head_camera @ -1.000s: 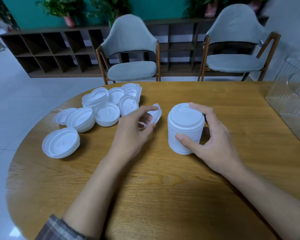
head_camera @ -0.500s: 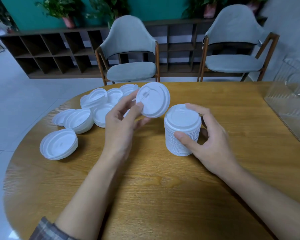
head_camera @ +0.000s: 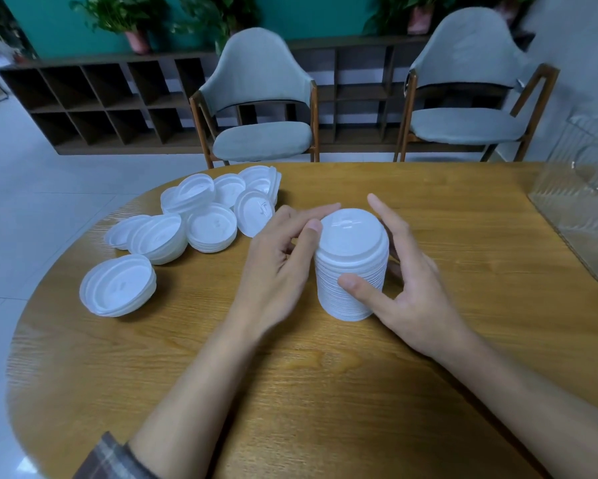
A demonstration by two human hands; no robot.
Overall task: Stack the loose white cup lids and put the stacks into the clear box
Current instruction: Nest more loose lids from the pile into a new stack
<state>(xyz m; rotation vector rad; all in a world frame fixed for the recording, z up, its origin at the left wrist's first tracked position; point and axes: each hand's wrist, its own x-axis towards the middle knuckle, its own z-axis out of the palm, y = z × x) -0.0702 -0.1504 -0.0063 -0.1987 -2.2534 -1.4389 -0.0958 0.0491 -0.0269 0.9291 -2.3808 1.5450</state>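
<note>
A tall stack of white cup lids [head_camera: 351, 267] stands upright in the middle of the wooden table [head_camera: 325, 392]. My right hand [head_camera: 408, 288] curls around its right side, thumb on the front and fingers behind. My left hand [head_camera: 280, 264] rests against the stack's upper left, with thumb and fingertips on the rim of the top lid. Loose lids and short stacks [head_camera: 204, 216] lie in a heap at the left, with one separate short stack [head_camera: 117, 286] nearer me. The clear box [head_camera: 581, 216] sits at the right edge of the table.
Two grey chairs [head_camera: 263, 108] [head_camera: 470, 95] stand behind the far edge of the table. A dark wooden shelf unit [head_camera: 110, 102] runs along the green wall. The table's rounded left edge drops to a white tiled floor.
My left hand lifted one lid from beside the heap, carried it right and set it on top of the tall stack. My right hand stayed around the stack.
</note>
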